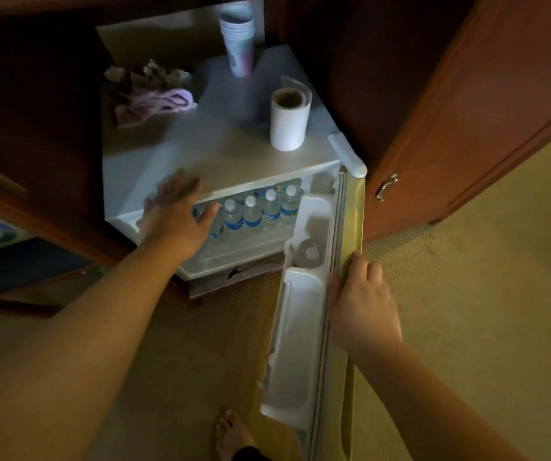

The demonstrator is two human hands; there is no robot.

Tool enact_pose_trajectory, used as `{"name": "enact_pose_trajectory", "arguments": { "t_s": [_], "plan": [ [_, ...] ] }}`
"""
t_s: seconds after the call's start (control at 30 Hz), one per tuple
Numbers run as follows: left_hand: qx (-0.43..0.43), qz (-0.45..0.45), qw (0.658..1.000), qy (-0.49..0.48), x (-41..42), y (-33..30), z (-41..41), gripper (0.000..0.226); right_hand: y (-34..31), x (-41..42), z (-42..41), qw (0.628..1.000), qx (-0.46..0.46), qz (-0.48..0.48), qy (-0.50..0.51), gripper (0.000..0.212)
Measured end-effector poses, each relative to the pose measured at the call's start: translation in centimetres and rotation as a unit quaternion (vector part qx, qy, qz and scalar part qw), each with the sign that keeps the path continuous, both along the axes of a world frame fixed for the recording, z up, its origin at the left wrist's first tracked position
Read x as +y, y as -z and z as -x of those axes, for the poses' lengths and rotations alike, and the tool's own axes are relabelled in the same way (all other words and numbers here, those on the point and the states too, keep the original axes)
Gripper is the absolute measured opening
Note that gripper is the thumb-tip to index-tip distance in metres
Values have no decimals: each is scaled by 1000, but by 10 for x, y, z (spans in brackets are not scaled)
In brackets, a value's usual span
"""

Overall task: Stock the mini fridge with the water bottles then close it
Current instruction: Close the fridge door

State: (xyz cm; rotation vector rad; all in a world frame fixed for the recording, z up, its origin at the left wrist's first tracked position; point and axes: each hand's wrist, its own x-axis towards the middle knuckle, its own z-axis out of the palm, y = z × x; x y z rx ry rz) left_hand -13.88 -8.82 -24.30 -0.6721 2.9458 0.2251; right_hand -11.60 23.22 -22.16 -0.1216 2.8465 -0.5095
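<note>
Our left hand (176, 207) was spread flat and open, holding nothing, hovering at the front top edge of the mini fridge (221, 161), whether touching it we could not tell; just right of it the water bottles (257, 209) stood in a row on the shelf inside, white caps up, and one more bottle (309, 252) lay in the door pocket; further right our right hand (360, 304) was curled over the outer edge of the open fridge door (344, 294), fingers (355, 264) wrapped on the rim. We judged the stocking done and the closing in hand; to do it well we would pull the left hand clear of the opening first, then swing the door steadily and press until the seal seated. The bottles' blue labels carried white lettering too blurred to read.
</note>
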Motion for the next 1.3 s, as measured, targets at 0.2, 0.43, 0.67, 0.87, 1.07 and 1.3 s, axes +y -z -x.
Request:
{"name": "enact_pose_trajectory", "arguments": {
  "t_s": [0.2, 0.43, 0.67, 0.87, 1.07, 1.3],
  "plan": [
    [7, -45, 999, 5, -9, -2, -2, 71, -4, -8, -5, 997, 32, -65, -42, 68],
    [13, -36, 999, -4, -1, -4, -2, 73, 12, 27, 24, 907, 78, -56, -410, 67],
    [-15, -18, 1000, -4, 11, -23, -2, 66, 36, 12, 21, 908, 67, -17, -414, 60],
    [-60, -66, 996, -7, -4, -43, -22, 62, 36, -35, 17, 926, 67, 10, -371, 62],
    [-92, -27, 995, -10, -18, -44, -34, 65, 32, -83, 30, 930, 65, 26, -361, 64],
    [-31, -42, 998, -22, -12, -41, -42, 63, 39, -124, 61, 919, 103, -4, -381, 65]
  ]
}}
